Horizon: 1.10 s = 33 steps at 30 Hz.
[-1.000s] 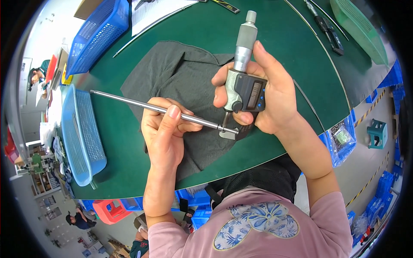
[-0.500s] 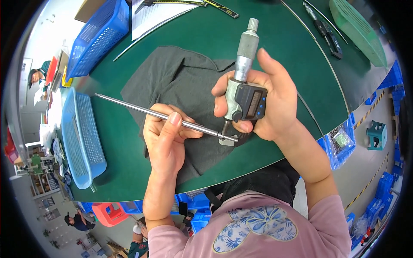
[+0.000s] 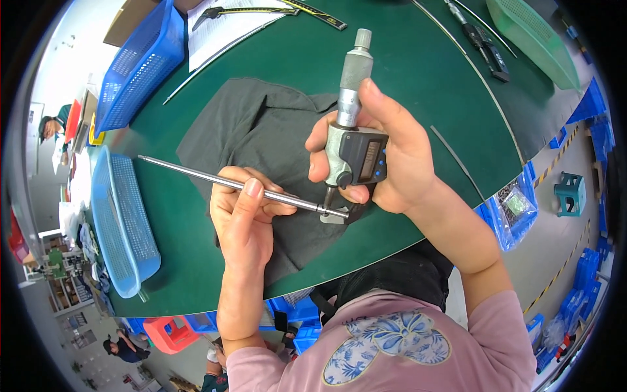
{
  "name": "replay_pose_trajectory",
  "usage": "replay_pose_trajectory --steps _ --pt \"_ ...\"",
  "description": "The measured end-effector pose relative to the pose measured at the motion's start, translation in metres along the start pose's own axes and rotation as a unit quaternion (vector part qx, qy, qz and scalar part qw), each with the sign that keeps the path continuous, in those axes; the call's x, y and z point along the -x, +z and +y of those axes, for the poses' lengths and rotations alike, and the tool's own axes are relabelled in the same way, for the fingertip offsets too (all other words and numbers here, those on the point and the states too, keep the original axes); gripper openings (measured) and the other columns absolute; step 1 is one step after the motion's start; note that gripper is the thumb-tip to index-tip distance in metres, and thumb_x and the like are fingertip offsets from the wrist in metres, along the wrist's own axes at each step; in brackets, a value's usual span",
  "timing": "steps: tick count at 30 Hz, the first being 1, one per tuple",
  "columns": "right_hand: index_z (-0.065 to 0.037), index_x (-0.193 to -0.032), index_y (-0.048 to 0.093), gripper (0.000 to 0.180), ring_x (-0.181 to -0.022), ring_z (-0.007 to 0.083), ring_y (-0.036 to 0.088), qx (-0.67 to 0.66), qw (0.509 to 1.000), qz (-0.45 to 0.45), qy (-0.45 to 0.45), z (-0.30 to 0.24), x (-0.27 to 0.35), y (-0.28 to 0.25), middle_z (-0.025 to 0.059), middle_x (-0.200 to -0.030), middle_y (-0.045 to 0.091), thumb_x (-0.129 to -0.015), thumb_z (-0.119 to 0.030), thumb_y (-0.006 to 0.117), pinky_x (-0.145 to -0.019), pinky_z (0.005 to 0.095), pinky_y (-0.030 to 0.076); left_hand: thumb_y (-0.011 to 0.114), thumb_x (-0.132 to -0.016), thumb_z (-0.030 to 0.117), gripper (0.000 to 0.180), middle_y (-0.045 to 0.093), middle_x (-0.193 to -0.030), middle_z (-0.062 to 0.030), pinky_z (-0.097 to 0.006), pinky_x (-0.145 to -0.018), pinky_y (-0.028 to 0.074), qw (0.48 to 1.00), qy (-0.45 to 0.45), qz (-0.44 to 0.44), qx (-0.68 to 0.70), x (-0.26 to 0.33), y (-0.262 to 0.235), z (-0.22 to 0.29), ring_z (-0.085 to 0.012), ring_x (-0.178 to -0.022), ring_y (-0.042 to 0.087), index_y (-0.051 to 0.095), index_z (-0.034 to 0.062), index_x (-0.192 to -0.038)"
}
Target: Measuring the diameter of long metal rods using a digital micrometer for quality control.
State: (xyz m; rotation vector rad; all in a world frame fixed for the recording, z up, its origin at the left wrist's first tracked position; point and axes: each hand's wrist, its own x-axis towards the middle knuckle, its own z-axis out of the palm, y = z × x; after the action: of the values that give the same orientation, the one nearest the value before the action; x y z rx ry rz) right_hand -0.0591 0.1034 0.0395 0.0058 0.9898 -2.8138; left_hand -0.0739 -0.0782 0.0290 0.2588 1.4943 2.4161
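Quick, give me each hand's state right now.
Left hand: closed on the thin metal rod.
Right hand: closed on the digital micrometer, whose measuring end sits at the rod's tip.

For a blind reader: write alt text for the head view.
A person's right hand holds a digital micrometer whose measuring end closes around the tip of a thin metal rod, held by the left hand. Beneath lie a grey cloth and a green mat, with blue baskets at left.
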Motion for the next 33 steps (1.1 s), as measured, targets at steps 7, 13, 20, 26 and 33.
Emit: replay_pose_trajectory --steps 7,13,20,26,33 --pt "0.005 -0.078 0.056 0.057 -0.033 0.0123 0.044 0.004 1.0 -0.002 0.006 0.0004 0.0016 0.002 0.0158 -0.061 0.057 -0.086 -0.047 0.035 -0.031 0.0198 0.035 0.049 -0.083 0.009 0.013 0.052 -0.072 -0.0146 -0.029 -0.054 0.054 1.0 0.002 0.003 -0.003 0.0014 -0.0002 0.0018 -0.02 -0.06 0.06 0.042 -0.0013 -0.082" --pt "0.006 -0.084 0.055 0.062 -0.035 0.0133 0.045 0.004 1.0 0.015 0.025 -0.0012 0.0015 -0.0011 0.0171 -0.063 0.058 -0.088 -0.047 0.023 -0.032 0.0212 0.036 0.048 -0.083 0.009 0.012 0.052 -0.073 -0.0149 -0.029 -0.055 0.054 1.0 0.002 -0.006 0.006 -0.0007 0.0002 0.0004 -0.0206 -0.06 0.06 0.042 -0.0013 -0.082" --pt "0.006 -0.082 0.056 0.059 -0.035 0.0132 0.046 -0.023 0.999 0.001 0.024 0.0 -0.0006 0.0029 0.0173 -0.062 0.057 -0.086 -0.047 0.03 -0.031 0.0206 0.036 0.048 -0.083 0.008 0.011 0.051 -0.072 -0.015 -0.03 -0.055 0.055 1.0 0.004 -0.005 0.015 0.0001 -0.0019 0.004 -0.0212 -0.061 0.059 0.041 -0.001 -0.083" --pt "0.005 -0.084 0.056 0.06 -0.039 0.0154 0.05 0.014 1.0 -0.015 0.009 -0.0006 0.0 -0.0032 0.0203 -0.066 0.058 -0.087 -0.048 0.027 -0.032 0.0203 0.038 0.047 -0.083 0.008 0.011 0.051 -0.072 -0.0146 -0.03 -0.055 0.055 1.0 0.007 -0.013 0.023 -0.0006 0.0006 0.0012 -0.0215 -0.06 0.059 0.041 -0.0009 -0.083" --pt "0.005 -0.078 0.056 0.055 -0.034 0.0132 0.045 -0.011 1.0 0.006 0.021 -0.002 -0.0007 -0.0018 0.0163 -0.061 0.057 -0.086 -0.045 0.035 -0.031 0.0209 0.035 0.048 -0.082 0.008 0.011 0.052 -0.072 -0.0145 -0.03 -0.054 0.054 1.0 0.009 -0.003 0.016 -0.0011 0.0026 0.0005 -0.0217 -0.059 0.06 0.042 -0.0006 -0.081"
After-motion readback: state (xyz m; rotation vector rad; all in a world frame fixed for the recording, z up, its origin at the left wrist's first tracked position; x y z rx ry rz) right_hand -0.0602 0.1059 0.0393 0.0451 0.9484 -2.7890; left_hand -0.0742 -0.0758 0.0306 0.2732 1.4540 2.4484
